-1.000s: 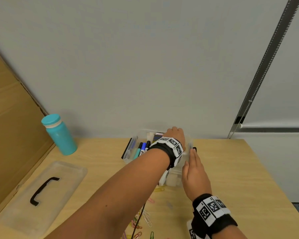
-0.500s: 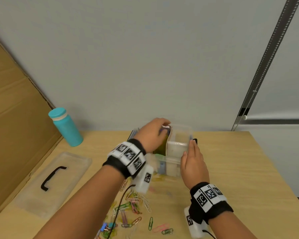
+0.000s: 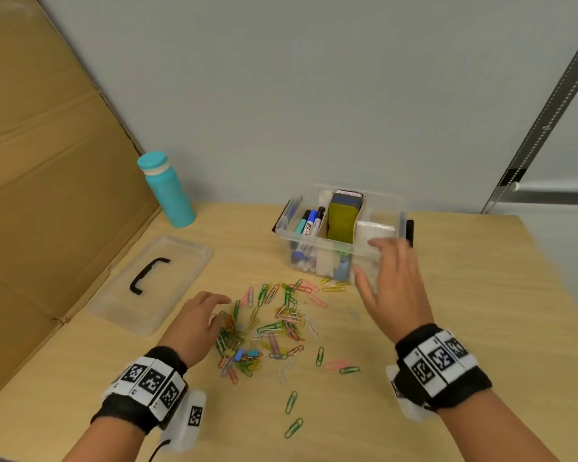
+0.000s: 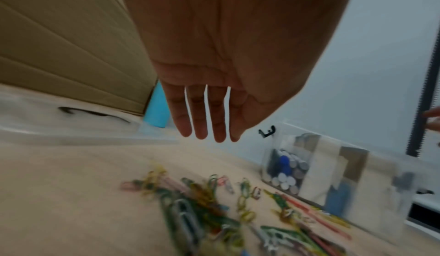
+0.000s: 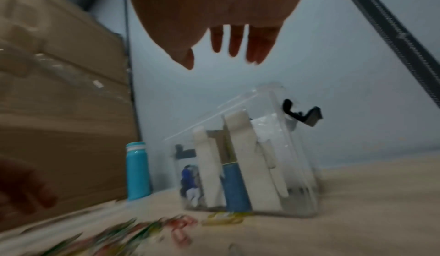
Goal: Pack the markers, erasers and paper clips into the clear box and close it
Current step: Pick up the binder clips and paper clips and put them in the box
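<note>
The clear box (image 3: 287, 235) (image 5: 297, 166) (image 4: 376, 194) stands uncovered at the back of the table, with markers (image 3: 311, 221) on its left side, erasers (image 3: 342, 215) in the middle and a white block (image 3: 374, 231) on the right. Coloured paper clips (image 3: 274, 325) (image 4: 202, 203) lie scattered in front of it. My left hand (image 3: 204, 315) (image 4: 207, 121) hovers over the left end of the clip pile, fingers straight, holding nothing. Just in front of the box's right corner, my right hand (image 3: 391, 281) (image 5: 228, 47) is spread and empty.
The clear lid (image 3: 154, 281) with a black handle lies flat at the left. A teal bottle (image 3: 166, 190) stands behind it. A cardboard sheet (image 3: 47, 161) leans along the table's left edge. A grey wall rises behind the box.
My left hand has left the box and come back and down to the paper clips. My right hand has come off the box's side. The view has tilted down.
</note>
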The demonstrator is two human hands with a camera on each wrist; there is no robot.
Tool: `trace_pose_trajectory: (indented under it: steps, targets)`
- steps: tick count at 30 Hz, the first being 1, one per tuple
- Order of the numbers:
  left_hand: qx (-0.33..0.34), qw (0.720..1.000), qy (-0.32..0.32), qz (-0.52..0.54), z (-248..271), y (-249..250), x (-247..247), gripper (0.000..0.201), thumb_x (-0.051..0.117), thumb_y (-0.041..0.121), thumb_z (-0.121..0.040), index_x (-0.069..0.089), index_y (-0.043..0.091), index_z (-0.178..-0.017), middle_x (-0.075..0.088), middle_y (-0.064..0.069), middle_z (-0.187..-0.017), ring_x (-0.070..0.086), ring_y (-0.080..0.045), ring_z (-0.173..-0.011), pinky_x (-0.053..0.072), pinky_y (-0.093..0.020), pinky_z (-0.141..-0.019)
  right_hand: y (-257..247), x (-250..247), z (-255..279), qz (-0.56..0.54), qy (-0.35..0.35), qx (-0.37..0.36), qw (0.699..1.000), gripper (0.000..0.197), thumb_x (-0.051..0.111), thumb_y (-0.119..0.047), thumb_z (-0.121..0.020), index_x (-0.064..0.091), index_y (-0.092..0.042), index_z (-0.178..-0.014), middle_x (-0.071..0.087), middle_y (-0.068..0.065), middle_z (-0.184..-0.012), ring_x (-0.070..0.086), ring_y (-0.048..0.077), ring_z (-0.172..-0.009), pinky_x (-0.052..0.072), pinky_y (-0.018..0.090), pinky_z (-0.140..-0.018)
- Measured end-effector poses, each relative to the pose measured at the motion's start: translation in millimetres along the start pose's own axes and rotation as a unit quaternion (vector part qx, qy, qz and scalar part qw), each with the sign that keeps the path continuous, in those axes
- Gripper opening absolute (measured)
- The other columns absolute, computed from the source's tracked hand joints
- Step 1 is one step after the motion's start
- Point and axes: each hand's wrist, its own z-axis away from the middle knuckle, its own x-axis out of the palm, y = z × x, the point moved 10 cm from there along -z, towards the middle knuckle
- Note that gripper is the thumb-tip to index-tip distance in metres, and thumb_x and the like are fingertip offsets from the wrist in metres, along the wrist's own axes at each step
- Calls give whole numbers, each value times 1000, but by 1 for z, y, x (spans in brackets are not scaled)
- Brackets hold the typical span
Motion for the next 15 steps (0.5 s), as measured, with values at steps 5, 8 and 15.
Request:
trace_pose_trajectory:
  steps: [5, 8, 15]
  targets:
    - [-58, 993, -89, -50, 4, -52, 27, 47, 45, 15, -94, 38, 18, -141, 42, -4, -138, 44, -24, -123, 37, -32, -105, 9, 84, 75, 19, -378, 102, 920, 48, 61, -51, -83, 46, -23, -119, 45, -5, -118, 51, 11, -95, 45, 25, -79]
    - [-31, 992, -116, -26, 4, -56, 37, 51, 46, 11, -91, 39, 20, -140, 42, -3, -135, 43, -23, -120, 37, -32, -105, 21, 100, 112, 9, -460, 186, 869, 66, 75, -55, -68, 43, -22, -116, 42, -5, -114, 48, 12, -92, 39, 23, -73]
    - [45, 989, -132, 39, 4, -36, 43, 47, 55, 12, -88, 47, 27, -133, 39, 7, -109, 48, -12, -96, 40, -19, -89, -29, 130, 120, -42, -424, 178, 887, 32, 65, -32, -84, 48, -20, -107, 49, -2, -105, 53, 12, -87, 40, 19, -70]
